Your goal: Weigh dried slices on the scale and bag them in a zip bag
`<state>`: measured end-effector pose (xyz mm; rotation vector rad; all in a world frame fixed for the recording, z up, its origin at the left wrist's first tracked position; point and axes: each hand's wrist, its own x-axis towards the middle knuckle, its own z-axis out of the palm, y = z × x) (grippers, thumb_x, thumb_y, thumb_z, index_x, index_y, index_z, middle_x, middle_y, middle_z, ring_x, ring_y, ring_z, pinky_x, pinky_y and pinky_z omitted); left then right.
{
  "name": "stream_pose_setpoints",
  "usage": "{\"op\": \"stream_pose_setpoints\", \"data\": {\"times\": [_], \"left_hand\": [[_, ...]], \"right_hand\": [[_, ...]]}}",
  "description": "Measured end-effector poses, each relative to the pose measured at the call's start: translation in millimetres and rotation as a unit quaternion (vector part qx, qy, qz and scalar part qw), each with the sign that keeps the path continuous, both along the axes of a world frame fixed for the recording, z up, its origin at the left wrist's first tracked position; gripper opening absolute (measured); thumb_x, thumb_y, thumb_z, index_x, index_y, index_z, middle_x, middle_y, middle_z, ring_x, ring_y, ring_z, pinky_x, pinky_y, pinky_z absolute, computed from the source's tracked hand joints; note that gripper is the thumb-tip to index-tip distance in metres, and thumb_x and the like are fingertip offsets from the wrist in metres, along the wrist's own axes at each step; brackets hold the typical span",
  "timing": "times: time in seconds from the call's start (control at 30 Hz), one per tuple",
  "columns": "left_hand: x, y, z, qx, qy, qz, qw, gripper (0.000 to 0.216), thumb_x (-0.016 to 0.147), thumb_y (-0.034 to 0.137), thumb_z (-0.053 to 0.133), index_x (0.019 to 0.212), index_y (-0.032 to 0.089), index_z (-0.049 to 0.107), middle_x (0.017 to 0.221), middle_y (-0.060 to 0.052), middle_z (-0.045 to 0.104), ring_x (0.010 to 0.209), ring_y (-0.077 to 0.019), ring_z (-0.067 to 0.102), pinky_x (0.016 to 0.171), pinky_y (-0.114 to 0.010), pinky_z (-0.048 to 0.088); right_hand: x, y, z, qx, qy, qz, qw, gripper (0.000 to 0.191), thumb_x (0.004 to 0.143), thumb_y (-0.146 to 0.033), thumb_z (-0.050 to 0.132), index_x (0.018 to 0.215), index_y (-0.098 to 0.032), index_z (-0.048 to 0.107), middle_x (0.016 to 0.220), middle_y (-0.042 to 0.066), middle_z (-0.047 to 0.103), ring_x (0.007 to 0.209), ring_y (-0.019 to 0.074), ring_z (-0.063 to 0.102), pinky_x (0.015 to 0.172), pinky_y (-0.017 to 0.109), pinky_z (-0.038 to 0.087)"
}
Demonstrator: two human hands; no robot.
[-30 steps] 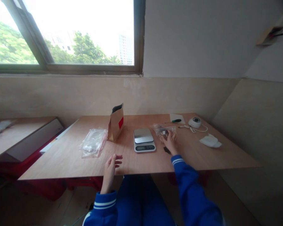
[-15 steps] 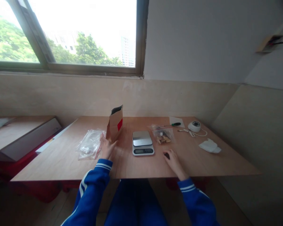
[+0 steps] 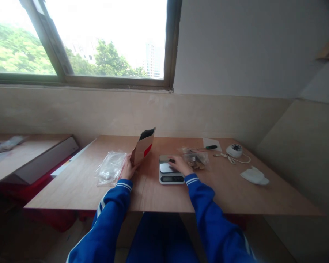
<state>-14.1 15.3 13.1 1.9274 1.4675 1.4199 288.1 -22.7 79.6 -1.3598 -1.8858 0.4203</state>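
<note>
Two hands at work: left hand (image 3: 127, 170) grasps tilted paper bag (image 3: 143, 150); right hand (image 3: 180, 165) rests a small dark piece on scale (image 3: 168, 170), grip unclear; pouring not begun

Brown paper bag (image 3: 143, 150) with a red patch and a black inside at its mouth, tan wood worktop (image 3: 235, 197) underneath. Silver-topped scale (image 3: 168, 170) with a dark display strip, blue sleeves (image 3: 109, 215) with white cuff stripes. White cloth (image 3: 254, 176), green-handled screwdriver (image 3: 210, 147).
</note>
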Motion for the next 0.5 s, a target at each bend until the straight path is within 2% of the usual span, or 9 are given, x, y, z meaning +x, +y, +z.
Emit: {"op": "stream_pose_setpoints", "data": {"times": [0.07, 0.17, 0.23, 0.3, 0.4, 0.5], "left_hand": [[-3.2, -2.7, 0.4, 0.011, 0.031, -0.014, 0.999, 0.065, 0.068, 0.027, 0.068, 0.126, 0.016, 0.041, 0.123, -0.014, 0.054, 0.12, -0.031, 0.052, 0.102, -0.047, 0.041], [-4.3, -7.8, 1.5, 0.015, 0.063, -0.016, 0.998, 0.058, 0.07, 0.023, 0.065, 0.123, 0.017, 0.043, 0.123, -0.013, 0.054, 0.12, -0.0309, 0.052, 0.104, -0.048, 0.04], [-3.1, -11.1, 2.4, 0.01, 0.08, -0.018, 0.997, 0.054, 0.072, 0.021, 0.062, 0.123, 0.018, 0.044, 0.124, -0.013, 0.054, 0.12, -0.0304, 0.051, 0.104, -0.048, 0.04], [-1.5, -13.6, 3.5, 0.004, 0.083, -0.025, 0.996, 0.053, 0.074, 0.02, 0.06, 0.124, 0.019, 0.044, 0.125, -0.013, 0.055, 0.12, -0.0297, 0.051, 0.102, -0.048, 0.041], [0.9, -15.9, 5.9, -0.007, 0.062, -0.03, 0.998, 0.052, 0.073, 0.02, 0.059, 0.124, 0.019, 0.046, 0.122, -0.013, 0.057, 0.118, -0.0289, 0.053, 0.099, -0.046, 0.044], [3.6, -17.8, 10.2, -0.033, 0.037, -0.033, 0.998, 0.052, 0.07, 0.022, 0.063, 0.12, 0.022, 0.052, 0.115, -0.01, 0.061, 0.113, -0.0284, 0.056, 0.096, -0.045, 0.046]], "right_hand": [[-7.3, -4.7, 12.0, 0.036, 0.017, -0.011, 0.999, 0.021, 0.087, -0.021, 0.055, 0.105, -0.016, 0.064, 0.11, 0.012, 0.067, 0.108, 0.0239, 0.061, 0.097, 0.04, 0.045], [-20.2, -20.2, 45.5, 0.153, 0.07, -0.033, 0.985, 0.027, 0.096, -0.025, 0.038, 0.113, -0.019, 0.058, 0.115, 0.01, 0.062, 0.112, 0.0196, 0.056, 0.099, 0.035, 0.043], [-31.3, -29.1, 68.0, 0.2, 0.047, 0.005, 0.979, 0.027, 0.097, -0.025, 0.036, 0.113, -0.021, 0.057, 0.113, 0.008, 0.062, 0.111, 0.0189, 0.056, 0.098, 0.034, 0.043], [-41.5, -34.1, 81.5, 0.212, -0.024, 0.062, 0.975, 0.026, 0.096, -0.023, 0.036, 0.109, -0.021, 0.059, 0.113, 0.008, 0.062, 0.111, 0.0199, 0.055, 0.099, 0.034, 0.042], [-48.9, -35.7, 82.0, 0.19, -0.123, 0.1, 0.969, 0.026, 0.095, -0.02, 0.039, 0.089, -0.018, 0.064, 0.095, 0.01, 0.066, 0.096, 0.0216, 0.059, 0.089, 0.034, 0.046], [-47.7, -32.3, 72.7, 0.129, -0.149, 0.098, 0.976, 0.026, 0.091, -0.018, 0.045, 0.072, -0.018, 0.063, 0.076, 0.007, 0.066, 0.075, 0.0189, 0.059, 0.074, 0.029, 0.047]]}}
